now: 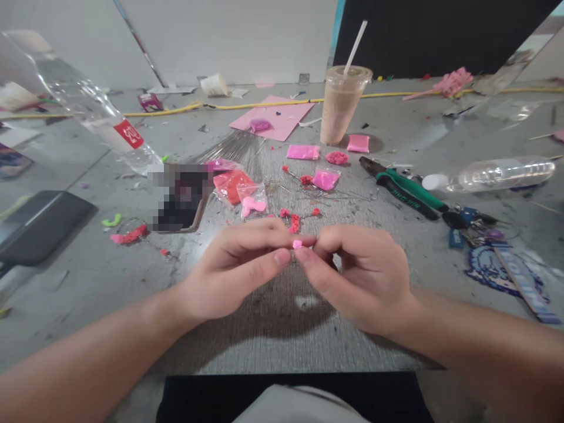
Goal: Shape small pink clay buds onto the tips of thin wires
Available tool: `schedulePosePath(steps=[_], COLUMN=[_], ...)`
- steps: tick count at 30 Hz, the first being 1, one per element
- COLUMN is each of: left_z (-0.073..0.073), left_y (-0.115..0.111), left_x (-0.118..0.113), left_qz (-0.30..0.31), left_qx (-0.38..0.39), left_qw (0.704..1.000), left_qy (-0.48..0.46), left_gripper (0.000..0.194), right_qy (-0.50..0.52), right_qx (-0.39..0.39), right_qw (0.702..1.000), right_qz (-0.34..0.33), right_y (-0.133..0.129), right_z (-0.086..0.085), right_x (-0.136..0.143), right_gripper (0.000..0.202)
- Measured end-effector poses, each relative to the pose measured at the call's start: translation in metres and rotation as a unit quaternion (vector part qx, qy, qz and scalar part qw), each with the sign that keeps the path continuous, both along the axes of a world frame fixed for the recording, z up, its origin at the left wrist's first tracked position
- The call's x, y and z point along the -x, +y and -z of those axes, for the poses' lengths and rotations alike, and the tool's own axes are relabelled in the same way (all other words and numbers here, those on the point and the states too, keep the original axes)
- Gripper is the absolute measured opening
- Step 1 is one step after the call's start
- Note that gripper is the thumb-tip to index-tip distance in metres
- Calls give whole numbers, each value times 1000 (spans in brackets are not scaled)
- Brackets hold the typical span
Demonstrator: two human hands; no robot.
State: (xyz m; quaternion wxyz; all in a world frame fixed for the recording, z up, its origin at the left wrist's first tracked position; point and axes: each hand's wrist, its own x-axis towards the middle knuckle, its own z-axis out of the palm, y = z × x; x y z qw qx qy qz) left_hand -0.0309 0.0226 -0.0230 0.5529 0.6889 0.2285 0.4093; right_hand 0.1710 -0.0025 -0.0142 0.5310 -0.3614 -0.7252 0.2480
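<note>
Table [273, 352]: grey, scrap-strewn, running under and beyond the grip.
Wall [247, 41]: pale, past the table, with a black panel [423, 35] far right of the grip.
Cup [341, 108]: upright, beyond the grip.
Pliers [409, 191]: right of it.
Pink piece [298, 244]: at the meeting fingertips.
Left hand [238, 270], right hand [365, 276]: thumbs and forefingers drawn close, pinching the piece together.
</note>
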Motion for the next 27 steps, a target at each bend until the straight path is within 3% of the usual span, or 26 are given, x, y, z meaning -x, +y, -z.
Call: schedulePosePath(steps=[4, 7, 22, 27], left_z=[-5, -6, -12, -12], left_y=[1, 3, 0, -1], left_x=[-1, -1, 2, 2], left_qz=[-11, -9, 13, 7], left_qx=[-97, -117, -107, -62], left_qw=[995, 993, 992, 997], left_qy=[26, 32, 61, 56], left_gripper=[36, 35, 34, 32], right_qy=[-7, -16, 19, 28], right_qx=[-6, -17, -4, -1], right_qw=[1000, 1000, 999, 998], right_qz=[-3, -2, -41, -59], right_y=[-1, -2, 0, 1], right_z=[-1, -1, -3, -2], right_x=[0, 0, -2, -3], right_gripper=[33, 31, 33, 34])
